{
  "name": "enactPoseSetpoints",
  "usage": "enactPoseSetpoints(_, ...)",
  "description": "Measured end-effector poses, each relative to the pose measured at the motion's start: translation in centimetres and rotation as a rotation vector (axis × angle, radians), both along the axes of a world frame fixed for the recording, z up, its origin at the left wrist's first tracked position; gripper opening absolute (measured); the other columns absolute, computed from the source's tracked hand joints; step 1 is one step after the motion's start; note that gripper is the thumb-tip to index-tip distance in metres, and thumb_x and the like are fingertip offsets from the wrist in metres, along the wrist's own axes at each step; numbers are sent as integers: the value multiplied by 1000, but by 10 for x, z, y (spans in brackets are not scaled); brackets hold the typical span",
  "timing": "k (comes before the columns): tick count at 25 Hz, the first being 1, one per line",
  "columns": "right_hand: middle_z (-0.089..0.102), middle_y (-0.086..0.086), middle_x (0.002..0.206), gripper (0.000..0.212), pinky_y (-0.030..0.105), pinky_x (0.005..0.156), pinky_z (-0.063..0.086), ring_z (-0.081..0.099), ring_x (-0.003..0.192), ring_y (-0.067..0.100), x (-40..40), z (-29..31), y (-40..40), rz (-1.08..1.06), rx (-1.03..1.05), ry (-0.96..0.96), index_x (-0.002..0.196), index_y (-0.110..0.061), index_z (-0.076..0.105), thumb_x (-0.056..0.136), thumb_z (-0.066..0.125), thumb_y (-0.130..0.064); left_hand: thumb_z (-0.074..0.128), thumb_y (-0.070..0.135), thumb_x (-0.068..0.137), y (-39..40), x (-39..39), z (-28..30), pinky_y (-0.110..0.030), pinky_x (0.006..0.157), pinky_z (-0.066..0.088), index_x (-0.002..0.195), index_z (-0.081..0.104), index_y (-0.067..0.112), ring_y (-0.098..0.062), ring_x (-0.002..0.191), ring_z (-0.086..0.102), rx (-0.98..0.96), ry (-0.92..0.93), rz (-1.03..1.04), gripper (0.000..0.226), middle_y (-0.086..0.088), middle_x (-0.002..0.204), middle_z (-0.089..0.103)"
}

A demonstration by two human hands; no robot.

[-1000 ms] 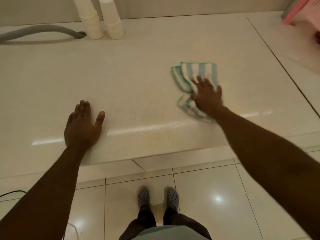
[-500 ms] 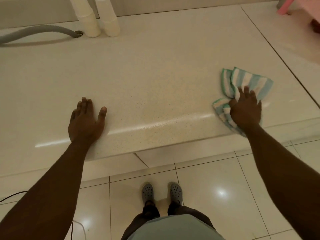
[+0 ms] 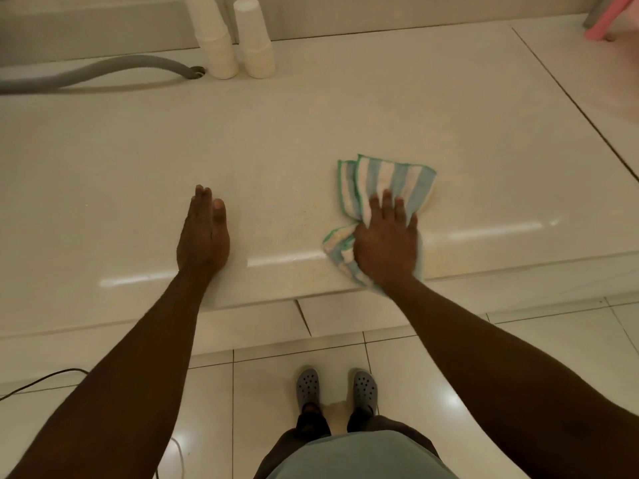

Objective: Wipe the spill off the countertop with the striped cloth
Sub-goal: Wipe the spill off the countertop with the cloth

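Note:
The striped cloth (image 3: 390, 181), blue and white with a green hem, lies bunched on the pale countertop (image 3: 276, 140) near its front edge. My right hand (image 3: 385, 243) presses flat on the cloth's near half, fingers spread. My left hand (image 3: 204, 233) rests palm down on the bare counter to the left of the cloth, fingers together, holding nothing. A faint dull smear shows on the counter between the two hands; no clear puddle is visible.
Two stacks of white paper cups (image 3: 216, 39) (image 3: 254, 39) stand at the back of the counter. A grey hose (image 3: 90, 70) runs into a hole beside them. A pink object (image 3: 608, 19) sits at the far right. Tiled floor and my grey shoes are below.
My right hand has slid the cloth right along the front edge, then back left toward the middle. My left hand has drawn its thumb in beside the fingers.

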State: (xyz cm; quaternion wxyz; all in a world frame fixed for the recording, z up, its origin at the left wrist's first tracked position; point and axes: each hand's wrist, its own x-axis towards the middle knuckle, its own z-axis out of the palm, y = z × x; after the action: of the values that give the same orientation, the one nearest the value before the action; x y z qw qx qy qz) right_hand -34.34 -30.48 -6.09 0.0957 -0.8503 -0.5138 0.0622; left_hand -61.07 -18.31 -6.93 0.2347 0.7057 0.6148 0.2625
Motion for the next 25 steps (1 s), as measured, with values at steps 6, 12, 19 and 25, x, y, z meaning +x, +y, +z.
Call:
enactPoseSetpoints(6, 17, 8, 163, 64, 50, 120, 7, 12, 150, 26, -98, -1, 31, 282, 17, 40, 152, -18, 19, 95, 32, -43, 11, 63, 94, 5, -42, 2, -39, 116, 19, 150, 29, 16, -20, 148, 19, 52, 252, 9, 75, -3, 161, 20)
enactPoseSetpoints(12, 14, 5, 163, 70, 47, 121, 2, 8, 150, 23, -161, -2, 45, 548, 28, 76, 152, -20, 18, 93, 29, -55, 17, 53, 99, 7, -96, 1, -43, 118, 19, 148, 33, 10, -27, 146, 23, 54, 283, 113, 68, -10, 159, 25)
enactPoseSetpoints(19, 15, 2, 163, 71, 54, 119, 2, 9, 150, 25, -173, -6, 37, 845, 20, -18, 151, -33, 17, 89, 27, -66, 21, 42, 102, 1, -113, -2, -42, 119, 17, 146, 36, 4, -29, 145, 28, 84, 118, 189, 60, -16, 155, 32)
enactPoseSetpoints(25, 25, -5, 160, 60, 40, 119, 12, 18, 148, 16, -138, -4, 13, 1193, 16, 3, 149, -31, 25, 95, 49, -38, 19, 47, 101, -7, -108, 8, -38, 119, 18, 145, 39, 7, -28, 143, 32, 116, -63, 263, 62, -15, 152, 38)
